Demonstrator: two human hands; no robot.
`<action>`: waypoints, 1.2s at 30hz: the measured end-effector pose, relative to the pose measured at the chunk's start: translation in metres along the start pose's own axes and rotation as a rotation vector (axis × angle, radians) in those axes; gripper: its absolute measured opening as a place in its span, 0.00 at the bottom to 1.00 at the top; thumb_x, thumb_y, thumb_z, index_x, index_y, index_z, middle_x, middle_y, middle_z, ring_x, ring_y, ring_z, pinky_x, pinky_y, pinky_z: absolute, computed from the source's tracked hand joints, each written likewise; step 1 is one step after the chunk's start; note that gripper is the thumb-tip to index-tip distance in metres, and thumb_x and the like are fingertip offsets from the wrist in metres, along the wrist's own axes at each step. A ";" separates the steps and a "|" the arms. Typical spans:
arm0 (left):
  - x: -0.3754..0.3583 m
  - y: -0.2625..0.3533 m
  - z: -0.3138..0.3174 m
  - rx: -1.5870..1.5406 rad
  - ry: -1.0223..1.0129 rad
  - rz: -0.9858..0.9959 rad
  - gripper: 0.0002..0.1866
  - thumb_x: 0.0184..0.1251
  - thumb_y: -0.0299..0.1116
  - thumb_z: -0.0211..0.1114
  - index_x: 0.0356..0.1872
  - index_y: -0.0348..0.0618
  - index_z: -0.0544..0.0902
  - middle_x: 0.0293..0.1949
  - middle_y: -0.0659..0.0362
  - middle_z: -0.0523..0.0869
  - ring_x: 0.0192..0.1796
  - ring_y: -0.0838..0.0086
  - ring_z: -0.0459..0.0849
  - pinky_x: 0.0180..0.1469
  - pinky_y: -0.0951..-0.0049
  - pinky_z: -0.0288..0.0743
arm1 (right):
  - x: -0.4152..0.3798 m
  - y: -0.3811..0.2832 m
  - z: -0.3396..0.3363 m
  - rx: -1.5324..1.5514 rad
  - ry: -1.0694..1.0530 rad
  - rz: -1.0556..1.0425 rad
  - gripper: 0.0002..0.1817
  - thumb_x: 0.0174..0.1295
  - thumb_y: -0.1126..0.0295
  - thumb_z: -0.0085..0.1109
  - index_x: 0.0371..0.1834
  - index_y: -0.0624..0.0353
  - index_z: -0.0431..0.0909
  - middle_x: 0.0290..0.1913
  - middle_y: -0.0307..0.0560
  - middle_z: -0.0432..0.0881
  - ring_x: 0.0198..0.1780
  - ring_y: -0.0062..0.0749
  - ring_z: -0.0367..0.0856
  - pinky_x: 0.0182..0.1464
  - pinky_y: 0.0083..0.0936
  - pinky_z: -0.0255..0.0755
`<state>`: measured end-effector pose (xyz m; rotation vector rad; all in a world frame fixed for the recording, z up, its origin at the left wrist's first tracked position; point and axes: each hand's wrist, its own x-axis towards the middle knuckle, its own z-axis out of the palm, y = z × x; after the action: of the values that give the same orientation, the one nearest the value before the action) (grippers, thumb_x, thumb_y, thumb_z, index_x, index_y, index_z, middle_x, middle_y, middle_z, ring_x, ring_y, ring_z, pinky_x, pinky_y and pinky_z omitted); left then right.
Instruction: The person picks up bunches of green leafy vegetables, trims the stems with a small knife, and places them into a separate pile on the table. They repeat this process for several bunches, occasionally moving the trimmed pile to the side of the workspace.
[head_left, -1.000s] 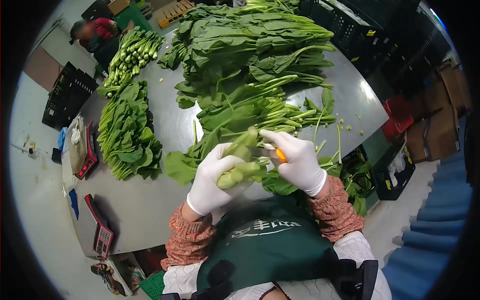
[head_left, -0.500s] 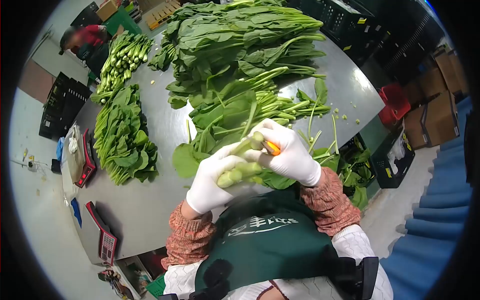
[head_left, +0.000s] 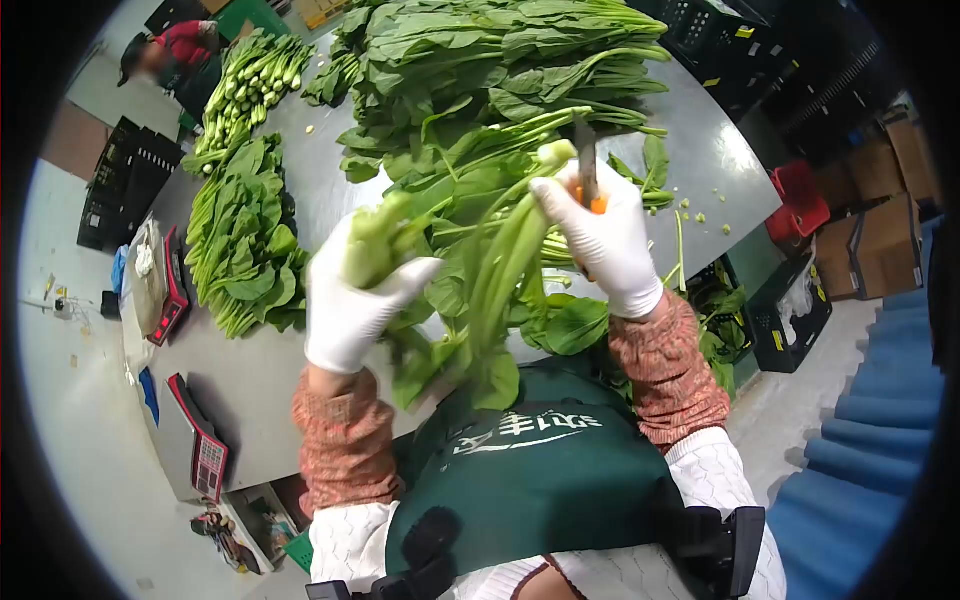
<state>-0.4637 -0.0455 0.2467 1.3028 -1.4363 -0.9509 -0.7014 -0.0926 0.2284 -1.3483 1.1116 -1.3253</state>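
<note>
A red basket sits near cardboard boxes and blue cloth.

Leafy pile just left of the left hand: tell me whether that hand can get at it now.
Probably yes: nothing visibly stands between the left hand and the leafy pile, but that hand holds greens.

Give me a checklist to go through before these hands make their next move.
1. Knife gripped: ok, its orange handle is in the right hand.
2. Blade clear of the left hand: ok, the hands are apart and the blade points away from the body.
3. Left hand supporting its bunch of greens: ok, it lies between thumb and fingers.
4. Right hand holding only the knife: not ok, it also holds leafy stalks.
5. Both hands covered: ok, white gloves on each.
6. Blade edge sharp: cannot tell, too small to judge.
</note>
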 end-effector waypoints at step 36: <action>-0.047 -0.024 -0.085 -0.067 0.417 0.084 0.31 0.48 0.19 0.76 0.57 0.33 0.76 0.45 0.59 0.83 0.42 0.77 0.83 0.48 0.76 0.78 | 0.031 -0.071 -0.072 -0.177 0.208 -0.235 0.14 0.74 0.63 0.57 0.47 0.64 0.81 0.29 0.33 0.79 0.22 0.07 0.63 0.24 0.13 0.55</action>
<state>-0.3764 0.0015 0.2389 1.2899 -1.1159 -0.6202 -0.7732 -0.1116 0.3045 -1.5335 1.2640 -1.5976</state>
